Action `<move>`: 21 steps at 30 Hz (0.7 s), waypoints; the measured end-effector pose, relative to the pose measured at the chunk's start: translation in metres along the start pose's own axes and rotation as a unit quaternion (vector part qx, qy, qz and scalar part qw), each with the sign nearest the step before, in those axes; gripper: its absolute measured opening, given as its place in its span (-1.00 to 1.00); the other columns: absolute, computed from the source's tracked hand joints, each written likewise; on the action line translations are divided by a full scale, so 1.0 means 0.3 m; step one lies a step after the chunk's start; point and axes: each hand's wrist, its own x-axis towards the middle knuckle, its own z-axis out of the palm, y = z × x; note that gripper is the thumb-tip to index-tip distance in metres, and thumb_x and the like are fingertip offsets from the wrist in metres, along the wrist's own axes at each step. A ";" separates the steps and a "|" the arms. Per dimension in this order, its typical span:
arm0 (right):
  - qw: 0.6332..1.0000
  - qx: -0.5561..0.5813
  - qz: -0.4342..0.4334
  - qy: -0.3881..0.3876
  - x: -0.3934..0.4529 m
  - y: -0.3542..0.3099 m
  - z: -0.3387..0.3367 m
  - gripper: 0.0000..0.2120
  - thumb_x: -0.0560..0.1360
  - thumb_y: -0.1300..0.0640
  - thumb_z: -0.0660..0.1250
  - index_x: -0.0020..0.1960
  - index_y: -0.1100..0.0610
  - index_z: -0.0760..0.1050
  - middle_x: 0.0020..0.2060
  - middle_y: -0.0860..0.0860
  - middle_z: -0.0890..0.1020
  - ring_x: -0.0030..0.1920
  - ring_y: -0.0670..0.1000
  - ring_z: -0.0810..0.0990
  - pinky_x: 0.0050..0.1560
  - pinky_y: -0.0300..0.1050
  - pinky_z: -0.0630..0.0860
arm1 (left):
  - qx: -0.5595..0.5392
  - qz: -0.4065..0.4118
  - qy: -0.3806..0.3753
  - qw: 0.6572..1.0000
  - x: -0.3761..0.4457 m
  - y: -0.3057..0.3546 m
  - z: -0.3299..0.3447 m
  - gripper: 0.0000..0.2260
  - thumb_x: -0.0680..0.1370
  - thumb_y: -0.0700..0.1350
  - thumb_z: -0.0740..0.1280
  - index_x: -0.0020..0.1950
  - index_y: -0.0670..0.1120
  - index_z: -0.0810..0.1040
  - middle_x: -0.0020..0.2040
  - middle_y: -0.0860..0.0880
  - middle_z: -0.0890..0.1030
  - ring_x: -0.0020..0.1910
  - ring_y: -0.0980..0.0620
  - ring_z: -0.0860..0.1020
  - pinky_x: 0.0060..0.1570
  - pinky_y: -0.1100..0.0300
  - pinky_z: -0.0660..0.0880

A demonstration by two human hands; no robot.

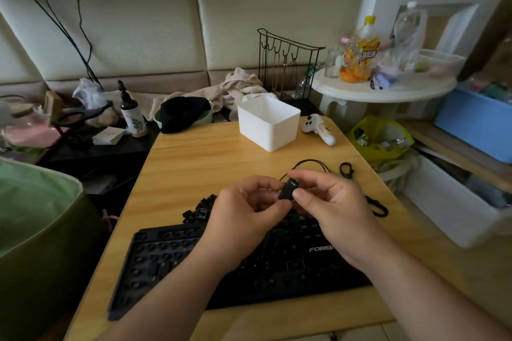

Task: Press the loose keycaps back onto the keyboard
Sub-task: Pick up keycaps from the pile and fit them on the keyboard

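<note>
Keycap (pixel 288 189) pinched between left hand (pixel 246 210) and right hand (pixel 332 207).

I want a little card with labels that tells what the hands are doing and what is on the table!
left hand: left hand pinches the small black plastic keycap
right hand: right hand pinches the same keycap, held above the keyboard
keyboard: black keyboard with many keys missing, lying on the yellow wooden table
loose keys: pile of black keycaps behind the keyboard
box: white square plastic box at the far side of the table
</note>
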 end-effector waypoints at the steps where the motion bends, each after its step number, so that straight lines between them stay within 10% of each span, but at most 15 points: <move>1: 1.000 0.007 0.004 -0.003 -0.001 0.002 -0.005 -0.66 0.59 0.27 0.42 0.14 -0.16 0.71 0.04 -0.06 0.74 0.11 -0.04 0.70 0.16 -0.03 0.65 | -0.005 -0.002 -0.009 1.000 0.000 -0.001 0.006 -0.81 0.51 -0.18 0.56 0.08 0.01 0.68 -0.11 -0.02 0.76 -0.04 -0.03 0.73 0.08 0.04 0.66; 12: 0.997 0.033 0.055 -0.048 -0.028 -0.013 -0.003 -0.76 0.60 0.21 0.41 0.09 -0.10 0.72 -0.05 0.08 0.73 0.00 0.01 0.72 -0.04 -0.16 0.62 | 0.018 0.013 -0.010 1.000 -0.035 -0.022 -0.001 -0.77 0.45 -0.13 0.61 0.02 -0.04 0.63 -0.14 -0.03 0.76 -0.08 -0.09 0.74 0.06 -0.10 0.65; 21: 0.975 -0.194 0.108 -0.014 -0.020 -0.098 -0.292 -0.79 0.57 0.31 0.41 0.07 0.03 0.66 -0.11 0.08 0.69 -0.22 -0.01 0.65 -0.23 -0.20 0.59 | 0.334 0.170 -0.154 0.914 -0.073 -0.080 0.039 -0.69 0.53 0.12 0.51 0.26 0.19 0.63 0.04 0.29 0.64 0.07 0.34 0.56 0.07 0.41 0.51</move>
